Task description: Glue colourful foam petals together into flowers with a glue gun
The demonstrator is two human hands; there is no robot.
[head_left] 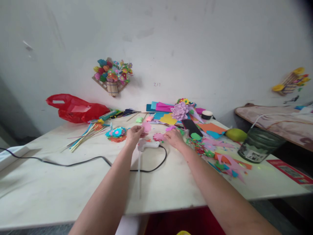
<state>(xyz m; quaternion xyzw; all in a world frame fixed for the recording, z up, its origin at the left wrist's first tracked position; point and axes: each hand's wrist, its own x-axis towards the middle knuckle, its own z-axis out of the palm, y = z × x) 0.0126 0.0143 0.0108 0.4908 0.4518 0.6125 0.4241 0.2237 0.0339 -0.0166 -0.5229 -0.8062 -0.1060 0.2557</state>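
Observation:
My left hand (134,134) is closed in a pinch at the edge of a pink flower cutout (146,126). My right hand (174,137) has its fingers bent together on the right edge of a scalloped pink flower cutout (158,137) with a darker rim. A bright pink piece (170,128) lies by its fingertips. Between my forearms rests a white hot glue gun (150,144), a clear glue stick (139,176) pointing toward me and its black cord curving right. Layered blue and orange flowers (116,133) sit left of my left hand.
Colourful scraps (227,163) spread at right near a dark green bucket (260,147) and a yellow-green mango-shaped object (236,134). A black phone (192,128) lies behind my right hand. At left are thin strips (84,137), a red bag (75,109) and a power strip (13,156).

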